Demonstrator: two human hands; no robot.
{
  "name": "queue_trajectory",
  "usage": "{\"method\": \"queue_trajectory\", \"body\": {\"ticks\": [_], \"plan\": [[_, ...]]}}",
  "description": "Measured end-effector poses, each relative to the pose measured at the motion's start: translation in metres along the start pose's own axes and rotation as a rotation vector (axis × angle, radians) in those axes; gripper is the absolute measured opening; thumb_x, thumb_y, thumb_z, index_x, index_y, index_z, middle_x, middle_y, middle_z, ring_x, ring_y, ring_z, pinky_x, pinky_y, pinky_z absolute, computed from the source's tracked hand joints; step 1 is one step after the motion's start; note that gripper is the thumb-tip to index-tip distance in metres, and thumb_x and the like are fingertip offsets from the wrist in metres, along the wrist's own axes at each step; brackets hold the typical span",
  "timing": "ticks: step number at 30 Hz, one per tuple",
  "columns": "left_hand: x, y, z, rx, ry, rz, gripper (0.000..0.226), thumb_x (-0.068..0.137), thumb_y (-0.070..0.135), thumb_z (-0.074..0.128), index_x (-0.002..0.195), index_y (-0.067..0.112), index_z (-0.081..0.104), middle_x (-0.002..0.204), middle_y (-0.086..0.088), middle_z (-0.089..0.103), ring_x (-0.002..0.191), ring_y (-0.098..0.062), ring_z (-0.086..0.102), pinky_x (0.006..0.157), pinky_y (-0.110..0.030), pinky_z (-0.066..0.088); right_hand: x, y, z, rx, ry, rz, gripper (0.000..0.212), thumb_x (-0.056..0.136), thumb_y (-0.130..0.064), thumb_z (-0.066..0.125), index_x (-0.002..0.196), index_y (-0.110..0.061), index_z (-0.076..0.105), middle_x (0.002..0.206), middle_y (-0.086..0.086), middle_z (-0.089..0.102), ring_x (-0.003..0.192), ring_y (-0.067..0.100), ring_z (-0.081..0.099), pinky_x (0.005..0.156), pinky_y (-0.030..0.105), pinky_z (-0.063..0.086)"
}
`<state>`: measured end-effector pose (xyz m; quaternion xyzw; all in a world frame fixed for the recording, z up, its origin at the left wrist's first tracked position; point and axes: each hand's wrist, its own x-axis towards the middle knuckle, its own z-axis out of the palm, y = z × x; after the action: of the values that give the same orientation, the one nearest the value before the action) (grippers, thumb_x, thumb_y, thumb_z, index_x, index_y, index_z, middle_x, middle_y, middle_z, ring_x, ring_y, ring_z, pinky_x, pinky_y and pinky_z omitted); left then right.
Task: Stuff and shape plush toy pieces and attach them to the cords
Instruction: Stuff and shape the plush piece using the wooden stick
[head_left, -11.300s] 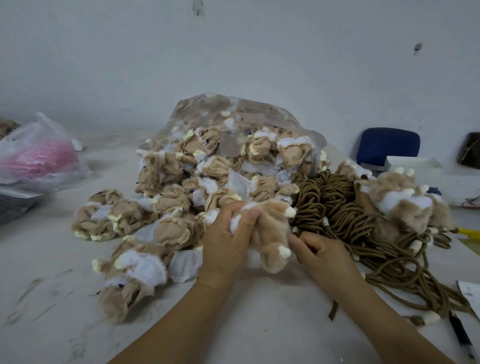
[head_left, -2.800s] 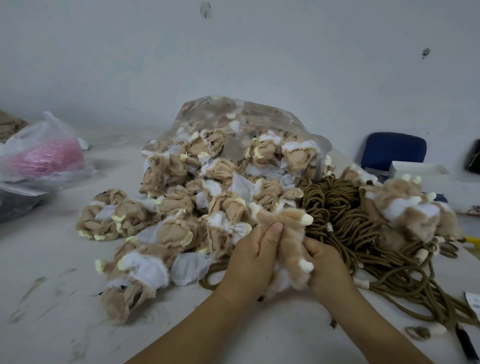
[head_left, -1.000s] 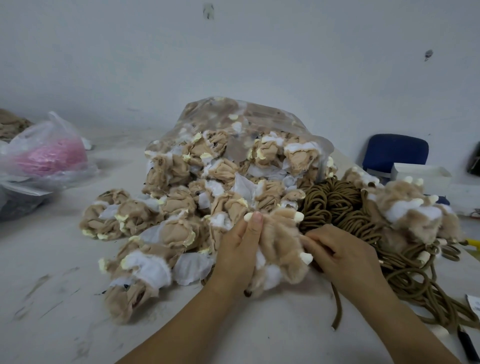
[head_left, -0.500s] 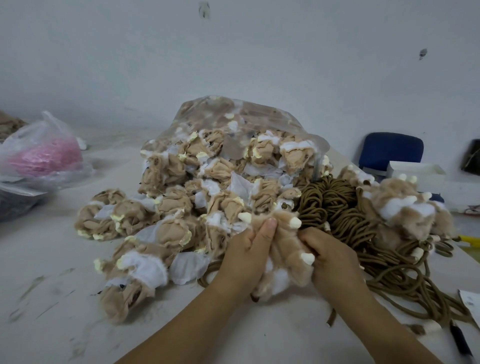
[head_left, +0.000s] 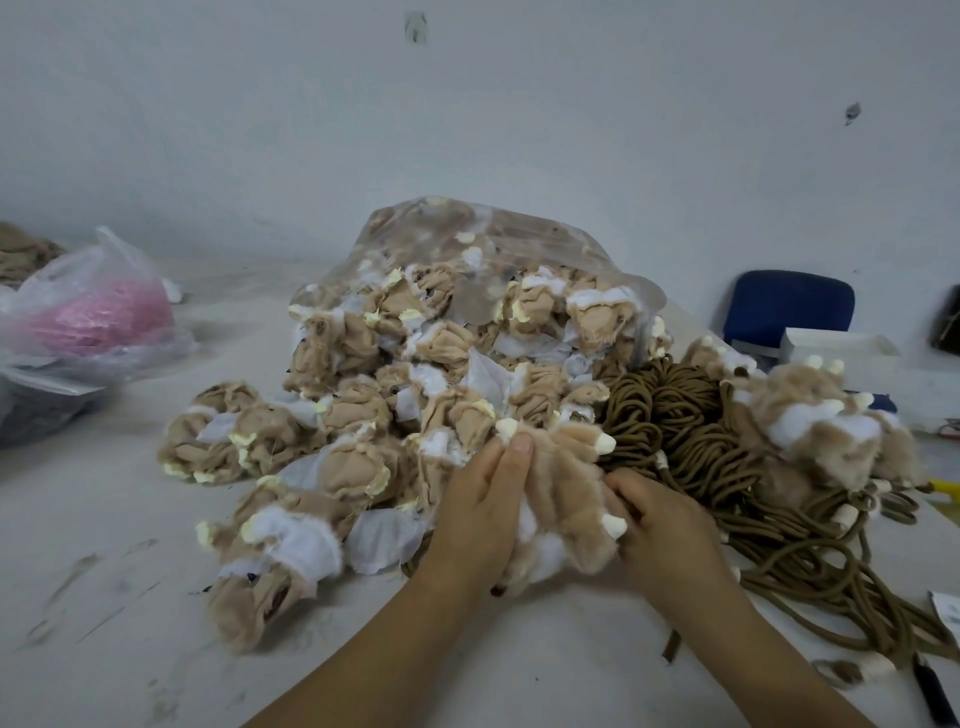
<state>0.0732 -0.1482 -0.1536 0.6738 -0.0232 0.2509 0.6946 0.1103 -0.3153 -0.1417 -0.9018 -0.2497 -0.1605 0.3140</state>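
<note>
– At the near edge of the table (head_left: 130, 623), what are the 2 hands doing?

– Both grip 1 tan plush piece (head_left: 566, 483), low over the tabletop and right in front of the heap. The left hand (head_left: 480, 512) wraps it from the left, fingers (head_left: 511, 467) curled up along the fur. The right hand (head_left: 660, 525) pinches its right side, fingers bent in toward the fabric.

– Any detail on the piece?

– 3 cream tips stick out of it, and white fluff shows at its lower end (stuffing or fur, I cannot tell).

– And just behind?

– To the left, a heap of limp tan and white plush skins (head_left: 363, 415) spills from a clear plastic bag (head_left: 467, 228). To the right, a tangle of brown cords (head_left: 685, 431) lies against the heap, with a fluffy plush (head_left: 815, 431) resting on top of the cords.

– Farther off?

– A thin bag with something pink inside (head_left: 98, 317) sits at the far left, well apart from the heap. A blue chair (head_left: 784, 306) and a white box (head_left: 841, 345) stand at the far right, by the pale wall.
</note>
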Motion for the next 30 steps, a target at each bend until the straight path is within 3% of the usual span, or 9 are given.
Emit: {"method": "queue_trajectory", "body": {"ticks": [3, 5, 8, 12, 16, 18, 20, 24, 30], "plan": [[0.002, -0.003, -0.002, 0.02, 0.011, 0.019, 0.044, 0.093, 0.048, 0.049, 0.081, 0.007, 0.061, 0.076, -0.013, 0.064, 0.073, -0.013, 0.061, 0.068, -0.027, 0.053, 0.001, 0.0, -0.006, -0.024, 0.035, -0.036, 0.025, 0.088, -0.049, 0.043, 0.068, -0.042, 0.056, 0.066, -0.022, 0.058, 0.073, -0.001, 0.056, 0.058, 0.023, 0.041], [0.002, -0.004, -0.003, 0.024, 0.027, 0.034, 0.04, 0.096, 0.044, 0.049, 0.079, 0.011, 0.061, 0.073, -0.004, 0.065, 0.071, -0.007, 0.06, 0.067, -0.021, 0.053, 0.003, 0.003, -0.012, -0.071, 0.085, -0.103, 0.037, 0.086, -0.059, 0.037, 0.074, -0.038, 0.065, 0.071, -0.023, 0.06, 0.081, -0.002, 0.055, 0.061, 0.017, 0.042], [0.003, -0.002, -0.004, 0.045, 0.036, 0.05, 0.04, 0.099, 0.047, 0.046, 0.077, 0.017, 0.063, 0.071, 0.002, 0.065, 0.07, -0.003, 0.061, 0.067, -0.016, 0.05, 0.004, 0.007, -0.02, -0.096, 0.132, -0.191, 0.044, 0.089, -0.063, 0.038, 0.077, -0.035, 0.07, 0.072, -0.019, 0.063, 0.076, 0.0, 0.057, 0.064, 0.017, 0.043], [0.0, 0.0, -0.003, 0.067, -0.064, -0.02, 0.052, 0.094, 0.06, 0.045, 0.085, 0.016, 0.07, 0.082, -0.009, 0.072, 0.079, -0.013, 0.067, 0.075, -0.037, 0.056, 0.004, 0.001, -0.019, -0.128, 0.179, -0.251, 0.041, 0.089, -0.052, 0.042, 0.073, -0.027, 0.07, 0.068, -0.014, 0.063, 0.063, 0.0, 0.056, 0.054, 0.024, 0.047], [-0.003, 0.001, 0.002, 0.049, -0.178, -0.053, 0.039, 0.092, 0.058, 0.044, 0.092, 0.034, 0.075, 0.092, 0.004, 0.077, 0.093, -0.011, 0.071, 0.082, -0.024, 0.056, 0.0, 0.0, -0.009, -0.015, 0.16, -0.128, 0.032, 0.082, -0.043, 0.049, 0.076, -0.019, 0.07, 0.066, -0.015, 0.061, 0.061, 0.005, 0.055, 0.055, 0.025, 0.043], [-0.003, 0.002, 0.004, 0.076, -0.17, -0.067, 0.038, 0.092, 0.06, 0.047, 0.093, 0.032, 0.073, 0.089, 0.006, 0.076, 0.09, -0.012, 0.071, 0.08, -0.021, 0.055, -0.001, 0.002, 0.0, 0.035, 0.122, -0.038, 0.008, 0.083, -0.024, 0.064, 0.077, -0.019, 0.068, 0.062, -0.02, 0.055, 0.06, 0.001, 0.052, 0.056, 0.023, 0.038], [-0.004, 0.0, 0.008, 0.094, -0.176, -0.055, 0.029, 0.089, 0.055, 0.052, 0.1, 0.033, 0.068, 0.094, 0.015, 0.074, 0.092, -0.004, 0.069, 0.076, -0.016, 0.053, 0.0, 0.002, 0.007, 0.073, 0.095, 0.05, 0.008, 0.085, -0.017, 0.065, 0.079, -0.022, 0.067, 0.062, -0.018, 0.055, 0.062, 0.0, 0.052, 0.058, 0.028, 0.041], [-0.007, -0.005, 0.011, 0.066, -0.097, -0.113, 0.038, 0.075, 0.059, 0.069, 0.108, 0.045, 0.055, 0.101, 0.035, 0.064, 0.093, 0.008, 0.064, 0.071, -0.012, 0.051, 0.005, 0.008, 0.004, 0.326, 0.199, 0.219, 0.019, 0.091, -0.026, 0.056, 0.073, -0.028, 0.061, 0.061, -0.002, 0.059, 0.058, 0.012, 0.053, 0.057, 0.035, 0.043], [0.003, -0.014, 0.004, -0.025, 0.022, -0.22, 0.026, 0.071, 0.047, 0.062, 0.095, 0.035, 0.061, 0.085, 0.015, 0.072, 0.076, -0.004, 0.068, 0.061, -0.016, 0.051, 0.006, 0.016, -0.003, 0.277, 0.14, 0.264, 0.025, 0.085, -0.046, 0.053, 0.066, -0.03, 0.061, 0.059, -0.006, 0.06, 0.061, 0.014, 0.055, 0.062, 0.04, 0.046]]}}
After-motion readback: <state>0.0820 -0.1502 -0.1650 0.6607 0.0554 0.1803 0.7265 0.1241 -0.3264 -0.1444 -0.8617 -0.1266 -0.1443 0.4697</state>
